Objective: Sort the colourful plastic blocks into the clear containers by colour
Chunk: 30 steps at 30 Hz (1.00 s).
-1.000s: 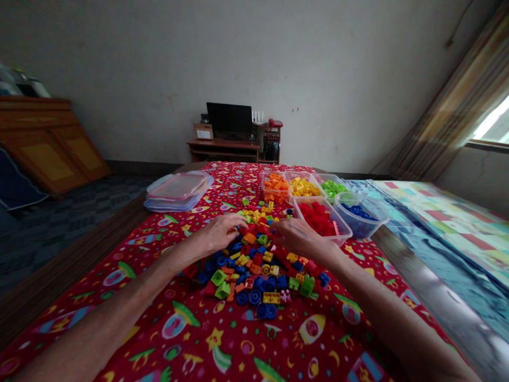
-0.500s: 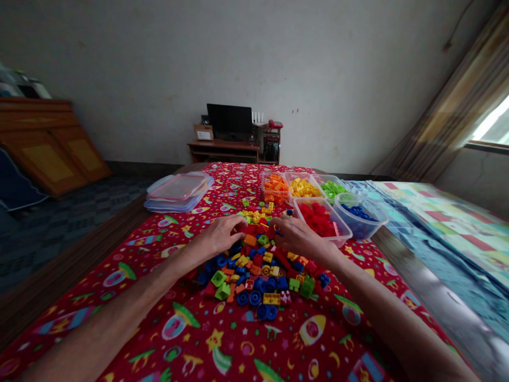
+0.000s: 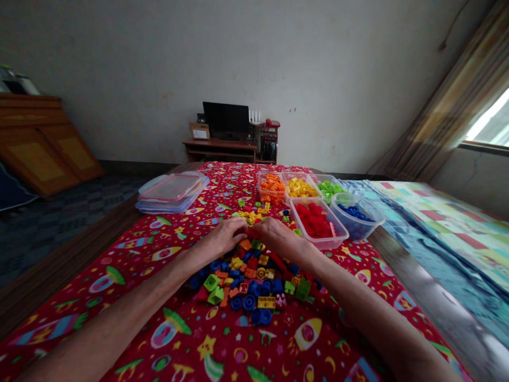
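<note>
A loose pile of mixed toy building bricks (image 3: 250, 273) lies on the red patterned cloth (image 3: 222, 355) in front of me. My left hand (image 3: 227, 234) is over the pile's far left side, thumb and fingers curled together. Close beside it, my right hand (image 3: 276, 236) reaches in from the right with its fingers bent down. Some red bricks (image 3: 252, 232) show in the narrow gap between the two hands. My fingertips are mostly hidden, so what each hand pinches cannot be made out. Yellow bricks (image 3: 250, 216) lie just beyond the hands.
Right of the pile stand clear tubs sorted by colour: orange (image 3: 272, 195), yellow (image 3: 300, 188), green (image 3: 329, 189), red (image 3: 318, 223) and blue (image 3: 357, 213). Stacked lids (image 3: 173, 193) lie at the table's left. A bed (image 3: 449, 239) adjoins the right side.
My right hand has moved left, towards my left hand, and the gap between them has narrowed. The view has shifted slightly; the tubs and lids stay where they were.
</note>
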{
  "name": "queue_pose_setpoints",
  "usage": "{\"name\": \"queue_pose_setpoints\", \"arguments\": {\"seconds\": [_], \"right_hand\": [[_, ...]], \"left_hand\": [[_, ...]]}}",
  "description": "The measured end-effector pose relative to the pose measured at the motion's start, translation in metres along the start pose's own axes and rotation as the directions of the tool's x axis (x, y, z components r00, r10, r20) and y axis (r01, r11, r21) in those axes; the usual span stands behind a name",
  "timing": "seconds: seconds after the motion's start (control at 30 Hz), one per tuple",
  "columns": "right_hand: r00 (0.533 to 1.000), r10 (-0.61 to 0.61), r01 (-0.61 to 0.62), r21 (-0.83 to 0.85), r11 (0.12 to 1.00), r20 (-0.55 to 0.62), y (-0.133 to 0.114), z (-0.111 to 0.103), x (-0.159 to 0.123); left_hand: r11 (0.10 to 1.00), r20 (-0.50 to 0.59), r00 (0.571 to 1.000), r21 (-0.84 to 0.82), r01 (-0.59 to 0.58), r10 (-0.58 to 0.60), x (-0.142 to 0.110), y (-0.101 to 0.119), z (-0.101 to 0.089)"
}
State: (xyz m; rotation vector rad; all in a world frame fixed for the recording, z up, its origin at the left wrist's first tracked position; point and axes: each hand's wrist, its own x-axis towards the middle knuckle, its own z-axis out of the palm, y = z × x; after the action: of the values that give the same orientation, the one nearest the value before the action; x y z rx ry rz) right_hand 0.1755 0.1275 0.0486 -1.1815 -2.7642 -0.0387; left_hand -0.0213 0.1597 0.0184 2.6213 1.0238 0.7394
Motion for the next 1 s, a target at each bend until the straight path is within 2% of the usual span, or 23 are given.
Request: {"name": "queue_pose_setpoints", "arguments": {"seconds": [0.23,0.37,0.47,0.6,0.67,0.7,0.77,0.83,0.9,0.93,1.0], "right_hand": [[0.978,0.117,-0.087,0.175,0.981,-0.172,0.006,0.004,-0.007],[0.972,0.136,-0.091,0.225,0.970,-0.191,0.007,0.006,-0.008],[0.957,0.217,-0.161,0.272,0.949,-0.190,0.008,0.005,-0.007],[0.910,0.355,-0.230,0.452,0.862,-0.215,0.006,-0.004,-0.005],[0.905,0.404,-0.248,0.609,0.754,-0.131,0.003,-0.009,-0.003],[0.904,0.423,-0.269,0.694,0.667,-0.056,0.002,-0.011,-0.002],[0.906,0.406,-0.303,0.853,0.426,0.119,-0.002,-0.011,-0.001],[0.916,0.321,-0.296,0.946,0.135,0.241,-0.004,-0.009,0.000],[0.929,0.260,-0.245,0.964,-0.101,0.264,-0.005,-0.006,0.001],[0.933,0.253,-0.214,0.960,-0.179,0.255,-0.005,-0.005,0.001],[0.938,0.264,-0.149,0.949,-0.278,0.224,-0.003,-0.005,0.001]], "left_hand": [[0.998,0.002,1.000,0.060,-0.007,0.007,0.005,0.002,0.002],[1.000,0.003,1.000,0.028,0.012,-0.012,0.014,0.002,0.004],[0.992,-0.034,0.993,-0.055,0.114,-0.116,0.019,0.007,0.006],[0.933,-0.090,0.970,-0.308,0.188,-0.226,0.022,0.016,0.007],[0.887,-0.089,0.965,-0.423,0.187,-0.246,0.022,0.018,0.005],[0.861,-0.080,0.963,-0.472,0.190,-0.257,0.022,0.019,0.004],[0.809,-0.044,0.959,-0.549,0.209,-0.279,0.023,0.018,0.001],[0.776,-0.017,0.956,-0.589,0.226,-0.292,0.023,0.018,-0.001],[0.777,-0.022,0.957,-0.589,0.222,-0.289,0.023,0.019,0.000],[0.782,-0.031,0.959,-0.587,0.212,-0.283,0.023,0.020,0.000],[0.786,-0.039,0.967,-0.590,0.182,-0.253,0.022,0.025,0.000]]}}
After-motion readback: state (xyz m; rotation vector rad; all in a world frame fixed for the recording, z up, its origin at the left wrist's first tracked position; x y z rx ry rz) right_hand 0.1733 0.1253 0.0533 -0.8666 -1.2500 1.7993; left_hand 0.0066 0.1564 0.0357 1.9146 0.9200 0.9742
